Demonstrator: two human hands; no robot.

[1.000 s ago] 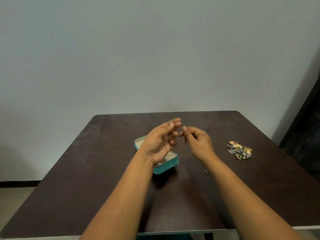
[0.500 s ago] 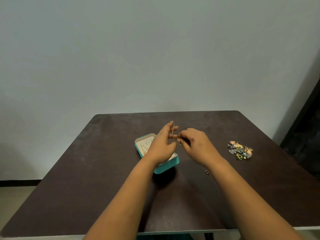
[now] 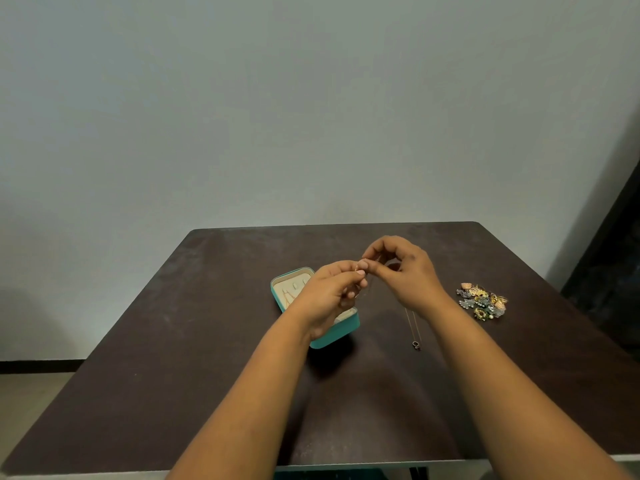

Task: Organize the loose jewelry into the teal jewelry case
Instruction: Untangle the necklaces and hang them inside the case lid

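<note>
Both hands are raised over the middle of the dark brown table (image 3: 173,358), fingertips meeting just above the teal jewelry case (image 3: 334,336). The left hand (image 3: 330,296) has its fingers curled and pinches the top of a thin gold necklace chain (image 3: 411,322) between thumb and forefinger; the right hand (image 3: 405,271) is curled too and pinches the same spot from the other side, though what exactly sits between the fingertips is too small and blurred to make out. The chain shows only below the right wrist, where two fine strands hang down to a small dark pendant (image 3: 416,344) that lies at or just above the tabletop, right of the case; its upper run is hidden behind the hand. The case stands open near the table's centre, its cream lining with slots visible at the far end, its near half covered by the left hand and wrist. A heap of loose jewelry (image 3: 483,301), gold, silver and green pieces, lies toward the right edge of the table, well apart from the case; single pieces are hard to tell apart
</note>
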